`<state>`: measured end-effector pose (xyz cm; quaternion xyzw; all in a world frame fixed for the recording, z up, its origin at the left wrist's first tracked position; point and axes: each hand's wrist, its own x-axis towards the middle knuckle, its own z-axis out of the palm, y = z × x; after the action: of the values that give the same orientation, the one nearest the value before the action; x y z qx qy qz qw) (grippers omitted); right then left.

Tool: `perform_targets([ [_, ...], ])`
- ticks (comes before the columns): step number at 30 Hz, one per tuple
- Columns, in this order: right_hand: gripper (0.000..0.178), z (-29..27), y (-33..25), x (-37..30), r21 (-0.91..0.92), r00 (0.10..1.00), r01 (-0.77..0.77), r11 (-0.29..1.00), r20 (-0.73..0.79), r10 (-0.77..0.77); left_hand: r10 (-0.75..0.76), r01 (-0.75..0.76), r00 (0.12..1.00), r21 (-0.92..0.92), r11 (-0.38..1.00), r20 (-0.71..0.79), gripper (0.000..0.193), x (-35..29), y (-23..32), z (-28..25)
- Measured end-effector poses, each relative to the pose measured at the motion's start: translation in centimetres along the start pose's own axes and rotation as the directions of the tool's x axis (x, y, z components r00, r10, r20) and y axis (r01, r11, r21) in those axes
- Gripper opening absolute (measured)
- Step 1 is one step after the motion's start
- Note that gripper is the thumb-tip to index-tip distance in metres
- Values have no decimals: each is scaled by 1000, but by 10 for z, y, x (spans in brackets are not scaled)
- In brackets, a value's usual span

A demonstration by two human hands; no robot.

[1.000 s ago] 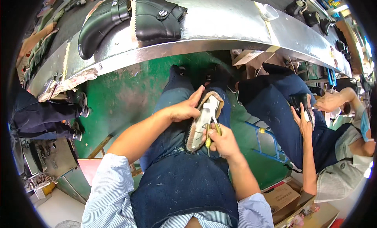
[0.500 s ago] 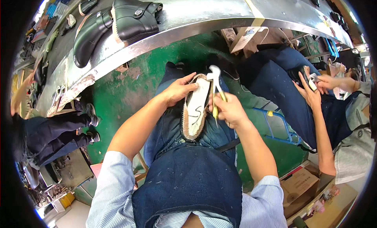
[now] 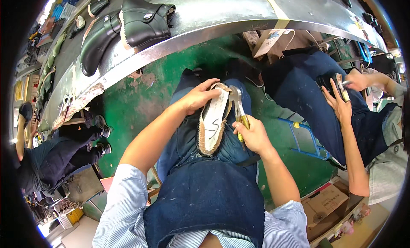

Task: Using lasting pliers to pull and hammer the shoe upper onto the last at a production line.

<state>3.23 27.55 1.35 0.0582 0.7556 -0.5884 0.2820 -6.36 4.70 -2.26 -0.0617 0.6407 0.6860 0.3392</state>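
Observation:
A shoe [image 3: 212,124] rests upside down on my lap, its pale insole with a dark pen mark facing up and a jagged tan lasting edge around it. My left hand [image 3: 200,97] is closed round the far end, thumb on the insole. In my right hand [image 3: 255,136] is a pair of lasting pliers [image 3: 240,106] with a metal head and yellow handles. Their jaws meet the right side of the shoe's far end; whether they pinch the edge I cannot tell. Under my right fingers shows a slim pointed piece, partly hidden.
Black boots [image 3: 143,23] stand on the curved metal bench [image 3: 205,11] ahead. At right, a co-worker [image 3: 341,107] handles another shoe, near a blue metal frame [image 3: 311,139] and a cardboard box [image 3: 326,203]. Another person [image 3: 64,158] is at far left.
The pliers' head has come down toward me, onto the shoe's right edge, and my right hand has shifted slightly nearer and to the right. My left hand keeps its hold.

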Motion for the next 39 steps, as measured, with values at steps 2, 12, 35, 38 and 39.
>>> perform_targets([
  [2,19,1,6,1,34,993,64,997,-99,-61,-4,6,999,65,998,-33,53,5,3,9],
  [12,52,-18,-37,-5,191,942,292,937,-228,-246,660,-617,725,611,497,196,81,-97,25,70],
  [35,35,-18,-18,-54,219,995,96,971,-12,-95,531,-458,846,461,760,-34,50,-41,-18,25],
  [38,33,-6,-21,-67,108,979,-117,987,178,96,434,-389,895,303,870,-100,46,-31,-29,13],
  [39,33,-2,-17,-63,115,979,-120,986,176,98,398,-376,913,194,906,-92,46,-28,-33,10],
])
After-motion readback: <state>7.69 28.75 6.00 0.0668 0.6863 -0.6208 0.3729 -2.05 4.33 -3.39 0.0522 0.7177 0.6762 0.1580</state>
